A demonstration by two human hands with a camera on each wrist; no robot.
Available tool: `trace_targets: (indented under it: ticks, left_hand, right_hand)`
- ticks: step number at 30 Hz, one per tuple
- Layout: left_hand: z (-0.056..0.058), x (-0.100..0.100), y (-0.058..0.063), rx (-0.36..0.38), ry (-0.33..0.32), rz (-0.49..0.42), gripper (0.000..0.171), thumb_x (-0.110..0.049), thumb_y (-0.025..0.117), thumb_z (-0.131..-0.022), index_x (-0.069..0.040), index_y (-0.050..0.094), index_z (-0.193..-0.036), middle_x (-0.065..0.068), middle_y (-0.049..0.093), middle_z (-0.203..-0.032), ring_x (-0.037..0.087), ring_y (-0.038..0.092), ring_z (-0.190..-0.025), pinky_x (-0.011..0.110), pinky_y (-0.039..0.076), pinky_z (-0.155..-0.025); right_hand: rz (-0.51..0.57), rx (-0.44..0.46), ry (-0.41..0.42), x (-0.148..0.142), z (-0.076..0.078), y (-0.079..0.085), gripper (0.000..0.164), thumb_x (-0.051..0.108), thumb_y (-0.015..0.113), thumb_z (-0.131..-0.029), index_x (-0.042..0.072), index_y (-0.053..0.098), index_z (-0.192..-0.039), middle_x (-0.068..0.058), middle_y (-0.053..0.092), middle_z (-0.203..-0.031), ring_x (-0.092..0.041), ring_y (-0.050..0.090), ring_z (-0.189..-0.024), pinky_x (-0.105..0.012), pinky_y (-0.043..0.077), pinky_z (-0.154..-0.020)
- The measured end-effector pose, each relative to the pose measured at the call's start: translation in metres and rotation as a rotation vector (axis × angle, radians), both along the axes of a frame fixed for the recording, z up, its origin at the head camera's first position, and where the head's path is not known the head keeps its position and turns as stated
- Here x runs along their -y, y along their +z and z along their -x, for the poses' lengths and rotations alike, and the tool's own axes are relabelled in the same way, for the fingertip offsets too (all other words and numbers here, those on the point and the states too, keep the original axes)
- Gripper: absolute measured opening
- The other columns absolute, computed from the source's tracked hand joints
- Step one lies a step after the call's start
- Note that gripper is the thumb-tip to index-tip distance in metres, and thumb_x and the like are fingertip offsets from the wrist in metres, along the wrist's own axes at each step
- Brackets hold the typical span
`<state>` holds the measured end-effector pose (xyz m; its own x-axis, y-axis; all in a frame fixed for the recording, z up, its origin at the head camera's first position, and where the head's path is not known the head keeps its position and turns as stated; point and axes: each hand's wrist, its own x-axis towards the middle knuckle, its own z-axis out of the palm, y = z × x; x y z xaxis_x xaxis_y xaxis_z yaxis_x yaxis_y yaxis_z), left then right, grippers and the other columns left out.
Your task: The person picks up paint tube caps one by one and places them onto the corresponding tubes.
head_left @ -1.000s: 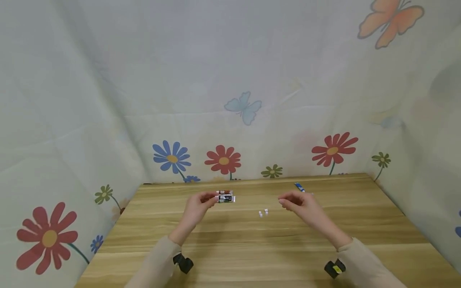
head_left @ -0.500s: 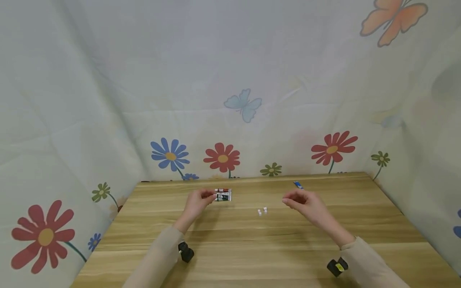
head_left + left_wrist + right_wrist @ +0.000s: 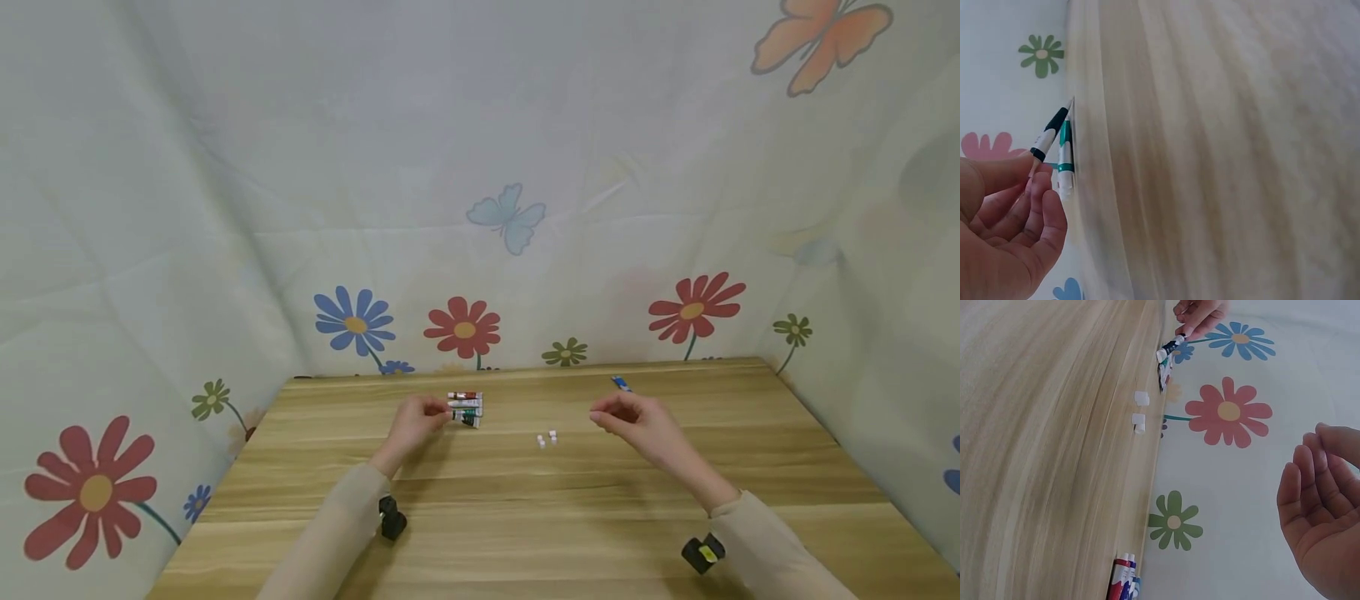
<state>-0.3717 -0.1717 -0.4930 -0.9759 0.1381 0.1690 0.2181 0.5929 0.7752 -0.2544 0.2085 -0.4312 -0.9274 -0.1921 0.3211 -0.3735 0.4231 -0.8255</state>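
My left hand (image 3: pixel 416 421) pinches one end of a small dark paint tube (image 3: pixel 466 420) between thumb and fingers. In the left wrist view that dark tube (image 3: pixel 1051 132) tilts beside a green-and-white paint tube (image 3: pixel 1065 156). Beyond it in the head view lie the green-and-white tube (image 3: pixel 467 403) and a red-brown one (image 3: pixel 463 396), side by side. My right hand (image 3: pixel 636 423) hovers over the right part of the table, fingers loosely bent, with nothing visible between them. The right wrist view shows this hand (image 3: pixel 1322 500) with its thumb close to the fingertips.
Several small white pieces (image 3: pixel 553 435) sit mid-table between the hands. Farther right, a blue tube (image 3: pixel 621 383) is partly hidden by my right hand; the right wrist view shows a red tube (image 3: pixel 1119 575) and blue ones there. A flower-printed curtain (image 3: pixel 375 208) surrounds the wooden table (image 3: pixel 525 517).
My left hand has brought the dark tube slightly nearer to me, and the green-and-white tube beyond it now shows more. My right hand has shifted slightly right.
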Motion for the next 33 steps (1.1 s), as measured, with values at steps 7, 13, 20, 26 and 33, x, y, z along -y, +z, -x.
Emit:
trace_targets:
  ticks: [7,13,20,26,33]
  left_hand:
    - [0.001,0.0,-0.005,0.048,-0.019,0.01,0.007,-0.004,0.072,-0.092,0.002,0.074,-0.096,0.009,0.072,-0.091,0.015,0.059,-0.075,0.028,0.05,-0.069]
    - [0.004,0.004,-0.009,0.041,-0.023,0.043,0.006,-0.005,0.073,-0.091,0.0,0.074,-0.095,0.007,0.07,-0.087,0.015,0.058,-0.072,0.029,0.049,-0.067]
    - [0.01,0.006,-0.013,0.05,-0.02,0.088,0.006,-0.009,0.076,-0.09,-0.004,0.073,-0.092,0.002,0.067,-0.082,0.016,0.056,-0.074,0.03,0.048,-0.068]
    - [0.014,0.007,-0.015,0.07,-0.025,0.078,0.006,-0.009,0.076,-0.09,-0.004,0.072,-0.092,0.002,0.066,-0.08,0.016,0.057,-0.072,0.031,0.048,-0.069]
    - [0.015,0.006,-0.013,0.062,-0.028,0.084,0.006,-0.007,0.075,-0.09,-0.003,0.072,-0.092,0.002,0.066,-0.082,0.017,0.056,-0.075,0.032,0.048,-0.072]
  right_hand:
    - [0.002,0.008,-0.001,0.0,0.0,-0.001,0.017,0.02,0.07,-0.097,0.006,0.071,-0.107,-0.008,0.069,-0.094,-0.016,0.061,-0.079,-0.026,0.052,-0.067]
    - [-0.007,0.012,0.0,-0.001,0.002,-0.004,0.016,0.019,0.07,-0.097,0.006,0.071,-0.106,-0.006,0.069,-0.092,-0.014,0.06,-0.076,-0.026,0.051,-0.065]
    - [-0.007,0.009,0.015,-0.002,0.004,-0.007,0.015,0.017,0.069,-0.097,0.006,0.071,-0.106,-0.006,0.067,-0.09,-0.019,0.059,-0.076,-0.025,0.049,-0.064]
    - [0.005,0.014,0.016,-0.003,0.006,-0.01,0.015,0.016,0.069,-0.097,0.004,0.071,-0.106,-0.01,0.068,-0.091,-0.016,0.057,-0.074,-0.025,0.049,-0.064]
    - [0.004,0.032,-0.001,-0.006,0.008,-0.011,0.016,0.017,0.07,-0.097,0.004,0.071,-0.107,-0.006,0.068,-0.09,-0.021,0.06,-0.077,-0.026,0.051,-0.065]
